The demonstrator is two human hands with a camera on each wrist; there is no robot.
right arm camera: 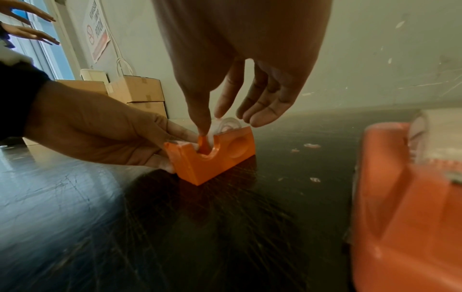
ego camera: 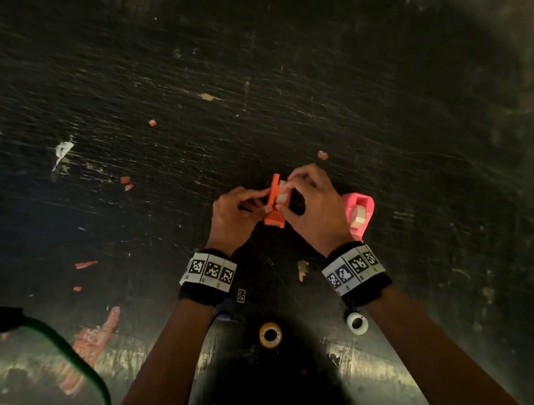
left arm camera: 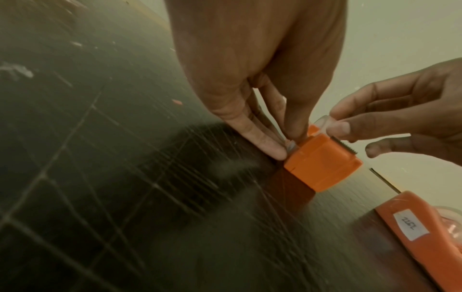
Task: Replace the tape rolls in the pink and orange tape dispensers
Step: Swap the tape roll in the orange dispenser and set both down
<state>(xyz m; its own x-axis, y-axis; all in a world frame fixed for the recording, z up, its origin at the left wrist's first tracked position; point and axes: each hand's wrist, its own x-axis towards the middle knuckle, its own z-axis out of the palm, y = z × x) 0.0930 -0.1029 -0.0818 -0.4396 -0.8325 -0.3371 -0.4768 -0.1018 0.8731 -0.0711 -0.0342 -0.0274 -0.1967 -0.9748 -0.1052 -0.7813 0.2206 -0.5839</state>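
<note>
The orange tape dispenser stands on the dark scratched table. My left hand grips its left side between thumb and fingers. In the left wrist view the fingers press against the dispenser. My right hand pinches a clear tape roll that sits in the dispenser's slot. In the right wrist view, the thumb reaches into the cut-out beside the roll. The pink dispenser, with a roll in it, stands just right of my right hand.
Two loose rolls lie near the table's front edge: a yellowish one and a white one. Red and white tape scraps dot the table. A green cable curves at the lower left. Cardboard boxes stand by the wall.
</note>
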